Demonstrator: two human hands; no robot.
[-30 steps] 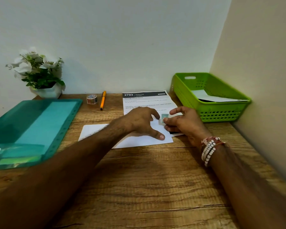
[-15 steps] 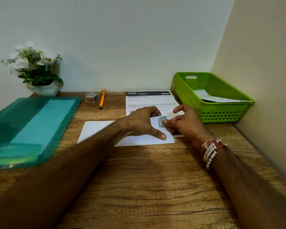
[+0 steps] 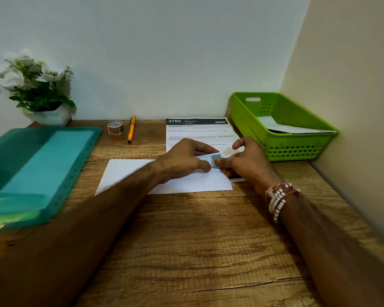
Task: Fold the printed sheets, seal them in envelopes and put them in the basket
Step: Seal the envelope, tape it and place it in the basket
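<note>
A white envelope [image 3: 186,180] lies flat in the middle of the wooden desk. A small green stamp [image 3: 215,160] sits near its upper right corner. My right hand [image 3: 246,161] pinches the stamp between thumb and fingers. My left hand [image 3: 184,159] rests on the envelope just left of the stamp, thumb tip beside it. Behind the hands lies a printed sheet [image 3: 197,132] headed 2703. The green basket [image 3: 282,127] stands at the back right with a white envelope [image 3: 293,128] inside.
A teal plastic folder [image 3: 36,171] covers the left side of the desk. A tape roll [image 3: 115,127] and an orange pen [image 3: 131,131] lie at the back. A white flower pot [image 3: 44,100] stands in the back left corner. Walls close the back and right.
The left thumb has drawn in towards the stamp. The right hand holds the stamp in about the same spot on the envelope. The camera has tilted slightly.
</note>
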